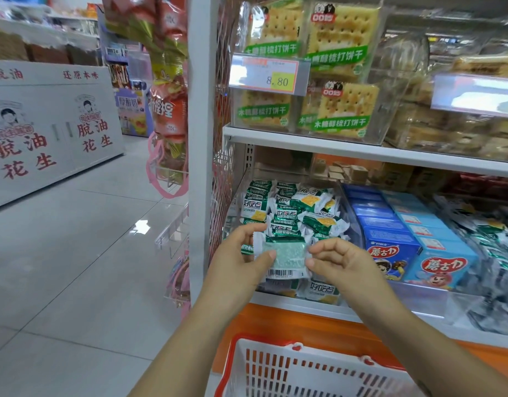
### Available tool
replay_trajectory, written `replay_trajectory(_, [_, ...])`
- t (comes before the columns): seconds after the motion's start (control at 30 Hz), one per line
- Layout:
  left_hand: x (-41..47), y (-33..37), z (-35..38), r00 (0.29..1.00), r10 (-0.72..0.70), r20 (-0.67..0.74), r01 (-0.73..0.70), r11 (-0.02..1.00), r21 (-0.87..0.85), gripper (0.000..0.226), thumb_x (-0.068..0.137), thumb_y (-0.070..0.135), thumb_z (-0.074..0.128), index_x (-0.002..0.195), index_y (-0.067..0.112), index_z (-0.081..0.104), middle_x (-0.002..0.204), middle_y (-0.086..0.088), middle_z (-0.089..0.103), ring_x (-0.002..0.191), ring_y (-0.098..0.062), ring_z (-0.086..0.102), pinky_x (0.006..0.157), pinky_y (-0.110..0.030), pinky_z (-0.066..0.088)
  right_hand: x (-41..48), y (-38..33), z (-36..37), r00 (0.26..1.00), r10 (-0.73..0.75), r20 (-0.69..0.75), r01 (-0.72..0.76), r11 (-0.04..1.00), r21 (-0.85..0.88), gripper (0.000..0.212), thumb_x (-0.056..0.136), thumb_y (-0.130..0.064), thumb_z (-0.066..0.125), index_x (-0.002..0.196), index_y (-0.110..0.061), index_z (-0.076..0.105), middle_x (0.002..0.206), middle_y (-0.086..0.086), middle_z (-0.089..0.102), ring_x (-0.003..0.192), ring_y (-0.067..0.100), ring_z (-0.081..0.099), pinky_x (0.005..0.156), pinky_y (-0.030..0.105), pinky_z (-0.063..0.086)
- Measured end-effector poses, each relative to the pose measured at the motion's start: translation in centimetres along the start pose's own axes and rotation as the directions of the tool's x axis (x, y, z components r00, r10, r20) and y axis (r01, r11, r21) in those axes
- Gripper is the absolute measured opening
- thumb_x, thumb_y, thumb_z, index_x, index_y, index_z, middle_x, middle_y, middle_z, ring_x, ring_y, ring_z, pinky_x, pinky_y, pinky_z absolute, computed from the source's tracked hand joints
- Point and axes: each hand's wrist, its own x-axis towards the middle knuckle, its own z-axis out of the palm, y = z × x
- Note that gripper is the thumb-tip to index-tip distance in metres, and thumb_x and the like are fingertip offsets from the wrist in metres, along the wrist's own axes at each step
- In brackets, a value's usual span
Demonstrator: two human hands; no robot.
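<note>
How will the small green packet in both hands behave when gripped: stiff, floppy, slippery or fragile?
Probably light: the left hand and right hand hold the packet by fingertip pinches alone. Its glossy film looks slippery, with floppy crimped ends. The cracker pictured on the packets behind suggests brittle contents.

left hand (239,260) pinching, right hand (343,263) pinching

Price tag (278,80) at 12 o'clock says 8.80, and the cracker packs (341,57) around it read 木糖醇梳打饼干. White stand (52,133) at 9 o'clock: 脱油花生 and 还原本味. Green packets (254,204) mid-shelf say 好吃点, blue boxes (444,266) at 4 o'clock 蘑古力. Held packet (284,259) has a barcode, digits too blurry.
</note>
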Motion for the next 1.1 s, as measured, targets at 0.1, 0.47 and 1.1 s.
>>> replay_trajectory(0.1, [0.3,-0.1,-0.2,0.997,-0.058,-0.053,0.056,0.997,-0.044,0.031,0.089,0.022,0.065,0.114,0.039,0.055,0.113,0.006,0.060,0.079,0.003,0.064,0.059,-0.014,0.052,-0.2,-0.4,0.0,0.995,-0.084,0.044,0.088,0.992,-0.096,0.018,0.082,-0.012,0.070,0.094,-0.023,0.063,0.108,-0.009,0.067,0.084,0.001,0.066,0.080,0.020,0.052])
replay_trajectory(0.47, [0.7,0.3,0.5,0.977,-0.188,0.095,0.207,0.944,-0.256,0.022,0.091,0.031,0.060,0.112,0.025,0.064,0.106,-0.003,0.072,0.095,-0.014,0.070,0.092,-0.038,0.054,0.1,0.0,-1.0,0.916,-0.355,0.189,0.399,0.750,-0.528,0.026,0.084,-0.028,0.068,0.096,-0.044,0.051,0.110,-0.027,0.055,0.109,-0.009,0.048,0.089,0.008,0.038])
replay_trajectory(1.1, [0.6,0.7,2.1,0.993,-0.121,0.014,0.122,0.984,-0.128,0.010,0.090,0.027,0.064,0.098,0.031,0.067,0.095,0.008,0.073,0.089,-0.009,0.070,0.092,-0.038,0.051,1.0,0.6,-1.6,0.902,-0.431,-0.005,0.323,0.682,-0.656,0.052,0.074,-0.030,0.077,0.114,-0.040,0.045,0.105,-0.014,0.048,0.100,0.004,0.045,0.079,0.016,0.036])
